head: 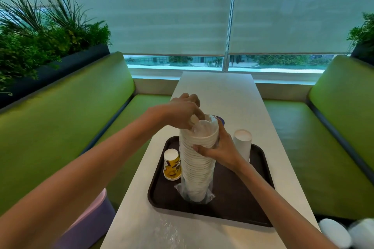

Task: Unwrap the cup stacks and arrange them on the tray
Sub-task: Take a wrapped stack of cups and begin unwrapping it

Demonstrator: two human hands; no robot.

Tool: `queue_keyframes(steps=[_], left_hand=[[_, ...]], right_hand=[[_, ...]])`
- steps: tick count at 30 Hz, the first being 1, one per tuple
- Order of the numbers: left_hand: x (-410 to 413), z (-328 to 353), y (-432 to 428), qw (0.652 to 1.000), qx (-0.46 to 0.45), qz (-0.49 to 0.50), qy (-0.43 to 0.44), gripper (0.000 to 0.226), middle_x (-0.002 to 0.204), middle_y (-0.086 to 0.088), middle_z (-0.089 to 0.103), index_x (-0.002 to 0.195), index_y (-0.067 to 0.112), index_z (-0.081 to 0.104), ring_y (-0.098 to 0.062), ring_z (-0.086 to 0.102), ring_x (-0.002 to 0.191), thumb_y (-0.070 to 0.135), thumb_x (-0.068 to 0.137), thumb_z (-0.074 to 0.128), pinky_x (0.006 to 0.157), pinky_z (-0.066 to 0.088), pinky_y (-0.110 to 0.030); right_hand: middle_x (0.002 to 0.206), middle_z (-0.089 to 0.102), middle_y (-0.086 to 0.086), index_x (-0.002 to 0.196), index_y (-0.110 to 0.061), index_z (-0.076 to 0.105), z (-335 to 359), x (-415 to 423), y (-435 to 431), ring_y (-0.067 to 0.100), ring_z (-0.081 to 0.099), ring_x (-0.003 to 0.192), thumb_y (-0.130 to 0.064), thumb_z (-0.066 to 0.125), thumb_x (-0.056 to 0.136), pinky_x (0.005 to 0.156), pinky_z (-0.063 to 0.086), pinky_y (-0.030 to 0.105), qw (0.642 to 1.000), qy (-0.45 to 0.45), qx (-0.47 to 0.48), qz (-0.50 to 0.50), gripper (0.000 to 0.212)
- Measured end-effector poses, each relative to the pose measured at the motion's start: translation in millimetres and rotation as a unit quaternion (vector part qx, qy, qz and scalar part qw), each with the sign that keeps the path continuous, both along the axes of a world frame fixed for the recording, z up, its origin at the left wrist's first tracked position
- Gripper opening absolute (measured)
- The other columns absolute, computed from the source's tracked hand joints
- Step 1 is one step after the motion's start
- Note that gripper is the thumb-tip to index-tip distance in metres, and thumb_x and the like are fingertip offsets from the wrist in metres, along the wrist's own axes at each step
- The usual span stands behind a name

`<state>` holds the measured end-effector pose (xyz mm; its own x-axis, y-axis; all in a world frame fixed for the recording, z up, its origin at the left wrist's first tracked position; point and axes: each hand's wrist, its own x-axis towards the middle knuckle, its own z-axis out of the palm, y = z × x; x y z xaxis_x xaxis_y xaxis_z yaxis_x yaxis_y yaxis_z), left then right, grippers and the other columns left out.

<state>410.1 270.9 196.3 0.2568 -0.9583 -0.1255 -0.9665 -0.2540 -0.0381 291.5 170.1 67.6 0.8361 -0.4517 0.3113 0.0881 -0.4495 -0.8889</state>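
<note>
Head view: dark brown tray [232, 206] sits on the white bench [218, 91], close to the near end, roughly centred across its width.

Tall stack of white cups [197, 166] stands upright mid-tray, a bit left of tray centre. Clear plastic wrap [195, 195] is bunched around the base of the stack; thin film also shows at the top rim.

Left hand [185, 112] is over the top of the stack, fingers curled down at the rim, pinched on the film or top cup there; cannot tell which. Right hand [217, 148] is clamped around the upper part of the stack from the right side, fingers wrapped across the front.

Yellow printed cup [172, 164] stands upside down on the tray near its left edge, just beside the tall stack. Short white cup stack [242, 144] stands upside down at the tray's far right corner, behind the right hand. A bit of purple object [221, 120] shows behind the top of the tall stack; unidentifiable.

Crumpled clear plastic sheet [168, 232] lies on the bench near the near edge, in front of the tray.

Green booth seats [81, 119] flank the bench on both sides. More wrapped white cup stacks [334, 232] lie at lower right, off the bench, blurred.
</note>
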Motion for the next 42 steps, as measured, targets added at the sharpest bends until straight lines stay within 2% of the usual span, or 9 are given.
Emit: queue_keyframes(steps=[7,12,17,22,25,30,34,38,42], left_hand=[[14,1,1,0.99,-0.107,-0.001,0.089,0.014,0.132,-0.004,0.043,0.099,0.02,0.073,-0.021,0.035,0.124,0.023,0.086,0.067,0.102,0.027,-0.03],[18,37,19,0.925,-0.319,0.021,0.204,0.006,0.118,-0.008,0.056,0.09,0.016,0.069,-0.016,0.053,0.109,0.016,0.084,0.07,0.09,0.037,-0.02],[11,51,33,0.873,-0.402,0.029,0.275,0.006,0.109,-0.008,0.066,0.086,0.018,0.06,-0.02,0.064,0.098,0.017,0.091,0.063,0.092,0.048,-0.037],[4,5,43,0.71,-0.521,0.128,0.455,0.01,0.101,0.0,0.064,0.1,0.015,0.052,-0.009,0.065,0.083,0.023,0.099,0.046,0.076,0.051,-0.026],[-10,-55,35,0.656,-0.531,0.21,0.494,0.029,0.109,-0.004,0.062,0.112,0.011,0.053,-0.016,0.061,0.097,0.032,0.101,0.037,0.084,0.049,-0.031],[-38,-101,6,0.56,-0.555,0.278,0.549,0.05,0.114,-0.007,0.065,0.117,0.011,0.059,-0.018,0.061,0.104,0.041,0.102,0.023,0.082,0.049,-0.02],[-50,-119,-7,0.503,-0.569,0.276,0.588,0.05,0.102,0.006,0.069,0.102,0.025,0.064,-0.006,0.064,0.096,0.047,0.101,0.019,0.08,0.049,-0.016],[-54,-150,-12,0.462,-0.606,0.298,0.575,0.048,0.083,0.008,0.07,0.084,0.023,0.062,-0.011,0.065,0.085,0.048,0.096,0.023,0.077,0.05,-0.025],[-57,-168,-19,0.439,-0.619,0.304,0.575,0.043,0.082,-0.003,0.066,0.081,0.018,0.059,-0.019,0.061,0.083,0.034,0.103,0.026,0.077,0.047,-0.034]], right_hand=[[0.121,0.056,-0.014,0.13,-0.036,0.033,3,-1,1,0.0,0.057,0.111,-0.054,0.077,0.056,0.086,0.051,0.018,1.0,-0.003,-0.005,-0.002,0.088],[0.121,0.051,-0.023,0.126,-0.042,0.031,7,-7,0,-0.002,0.055,0.11,-0.042,0.083,0.061,0.087,0.048,0.011,1.0,0.001,0.007,0.012,0.083],[0.123,0.052,-0.019,0.131,-0.038,0.031,9,-7,1,0.004,0.054,0.114,-0.044,0.084,0.064,0.091,0.048,0.018,0.999,0.015,0.023,0.042,0.085],[0.136,0.05,-0.014,0.14,-0.04,0.028,-8,-14,-8,0.005,0.05,0.123,-0.071,0.079,0.047,0.102,0.047,0.033,0.996,0.042,0.055,0.053,0.11],[0.147,0.041,-0.005,0.147,-0.032,0.02,-9,-16,-2,0.01,0.045,0.13,-0.08,0.074,0.044,0.105,0.044,0.032,0.991,-0.028,0.131,0.028,0.125],[0.129,0.059,0.013,0.137,-0.027,0.044,6,15,21,0.017,0.056,0.121,-0.091,0.045,0.063,0.106,0.041,0.034,0.934,-0.181,0.288,-0.11,0.098],[0.114,0.068,0.006,0.108,-0.022,0.063,-5,34,41,0.015,0.064,0.106,-0.057,0.026,0.092,0.093,0.049,0.026,0.91,-0.194,0.307,-0.2,0.053],[0.093,0.066,-0.003,0.089,-0.024,0.06,-32,34,50,0.009,0.063,0.088,-0.045,0.028,0.096,0.075,0.048,0.015,0.886,-0.216,0.31,-0.269,0.039],[0.081,0.06,0.001,0.081,-0.017,0.055,-64,35,56,0.005,0.058,0.074,-0.055,0.033,0.096,0.072,0.045,0.03,0.873,-0.224,0.319,-0.293,0.046]])
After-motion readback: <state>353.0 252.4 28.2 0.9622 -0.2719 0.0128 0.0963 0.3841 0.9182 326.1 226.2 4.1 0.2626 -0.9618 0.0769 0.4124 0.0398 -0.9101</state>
